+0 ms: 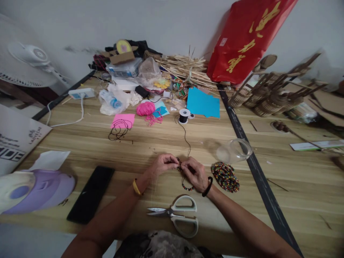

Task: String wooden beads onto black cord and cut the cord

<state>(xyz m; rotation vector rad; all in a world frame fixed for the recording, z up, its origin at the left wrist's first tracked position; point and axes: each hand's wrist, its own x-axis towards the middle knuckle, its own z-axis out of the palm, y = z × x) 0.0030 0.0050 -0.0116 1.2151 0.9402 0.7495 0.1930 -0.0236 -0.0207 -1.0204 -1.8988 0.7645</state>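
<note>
- Left hand pinches a beaded string with thumb and fingertips.
- Right hand grasps the same work just beside it; some beads hang below its fingers.
- White-handled scissors lie nearest the person, blades parted, pointing left.
- Black smartphone lies left of them.
- Coiled multicoloured beads rest right of the right hand, near a clear jar.
- Black cord spool stands farther back, its cord trailing toward the hands.
- Pink yarn and blue sheets flank it.
- Red package leans against the wall.

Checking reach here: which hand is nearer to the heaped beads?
Right: the right hand is a little left of the heaped beads; the left hand is farther left.
</note>
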